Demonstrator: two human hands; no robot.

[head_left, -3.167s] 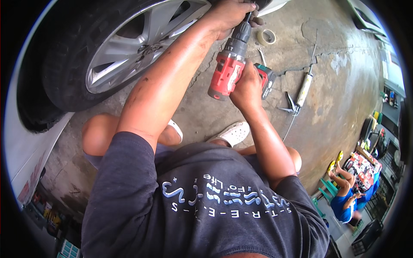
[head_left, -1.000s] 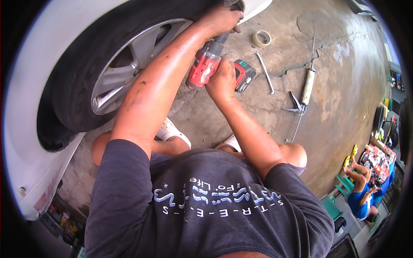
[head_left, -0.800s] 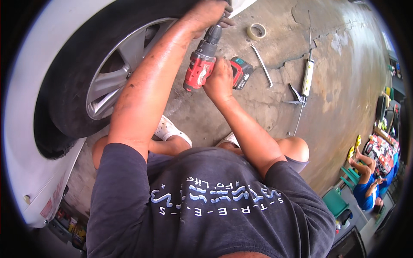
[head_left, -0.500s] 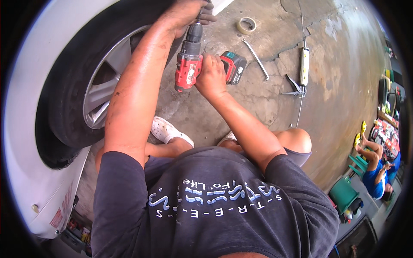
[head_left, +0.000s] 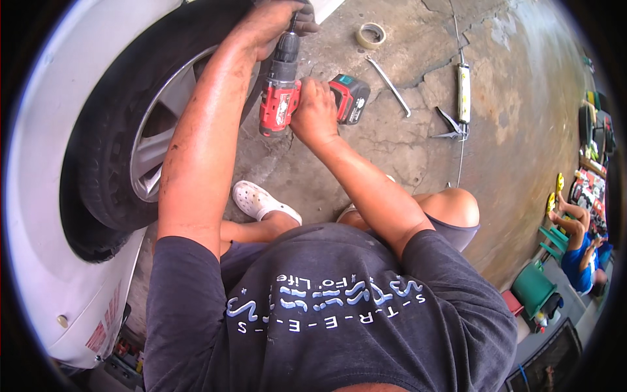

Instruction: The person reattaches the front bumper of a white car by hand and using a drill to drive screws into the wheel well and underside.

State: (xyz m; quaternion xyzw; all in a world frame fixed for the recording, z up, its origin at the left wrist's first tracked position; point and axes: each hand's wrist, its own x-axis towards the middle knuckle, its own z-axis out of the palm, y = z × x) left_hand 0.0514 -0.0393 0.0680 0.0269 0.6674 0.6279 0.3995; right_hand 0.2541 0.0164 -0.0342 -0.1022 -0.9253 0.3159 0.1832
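Note:
My right hand (head_left: pixel 316 112) is closed round the handle of a red and black cordless drill (head_left: pixel 279 104). Its battery pack (head_left: pixel 353 98) sticks out to the right of my fist, and its dark chuck (head_left: pixel 286 49) points away from me. At the top edge my left hand (head_left: pixel 277 26) curls its fingers close about the thin bit beyond the chuck. What those fingers grip is hidden. A white-edged piece (head_left: pixel 326 8) shows just beyond them, cut off by the frame.
A car tyre (head_left: pixel 98 163) on a spoked wheel stands close on my left, under a white car body (head_left: pixel 39 215). On the concrete lie a tape roll (head_left: pixel 371 36), a wrench (head_left: pixel 390 87) and a caulking gun (head_left: pixel 463 98). Far right, a person in blue (head_left: pixel 576 261) sits near green tubs (head_left: pixel 533 287).
The view has shifted slightly, so the wheel and floor tools sit a little differently. The drill and both hands appear slightly farther left and up, with the same grips.

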